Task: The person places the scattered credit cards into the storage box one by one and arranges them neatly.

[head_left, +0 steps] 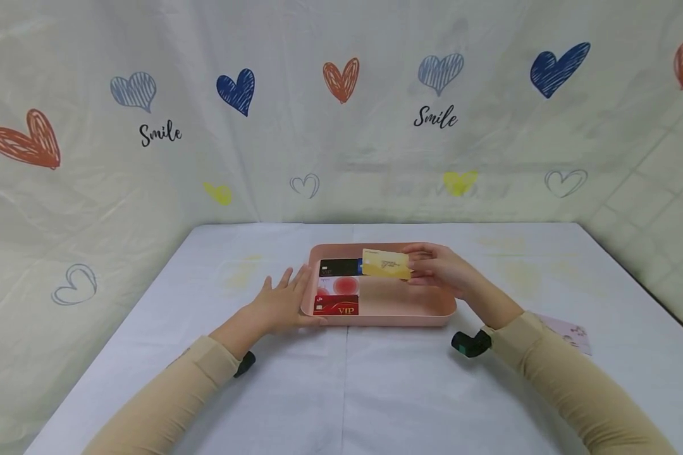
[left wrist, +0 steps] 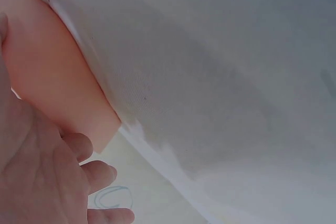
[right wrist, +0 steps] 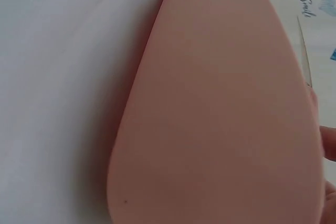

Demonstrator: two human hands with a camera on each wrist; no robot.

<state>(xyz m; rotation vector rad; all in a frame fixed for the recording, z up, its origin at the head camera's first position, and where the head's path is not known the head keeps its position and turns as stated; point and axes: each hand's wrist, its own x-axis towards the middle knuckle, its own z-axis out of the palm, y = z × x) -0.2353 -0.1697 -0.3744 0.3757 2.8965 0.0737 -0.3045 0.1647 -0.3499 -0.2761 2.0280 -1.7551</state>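
My right hand pinches a yellow card by its right end, above the pink tray. Inside the tray's left part lie a black VIP card, a pink card with red circles and a red VIP card. A bit of blue shows between the black card and the yellow one. My left hand rests against the tray's left end with its fingers spread. In the right wrist view the tray's wall hides most of the right hand, leaving only some fingers visible.
A pale pink flowered card lies on the white table, partly behind the right sleeve. Dark wrist cameras sit under both cuffs. Behind the table hangs a pale curtain printed with hearts.
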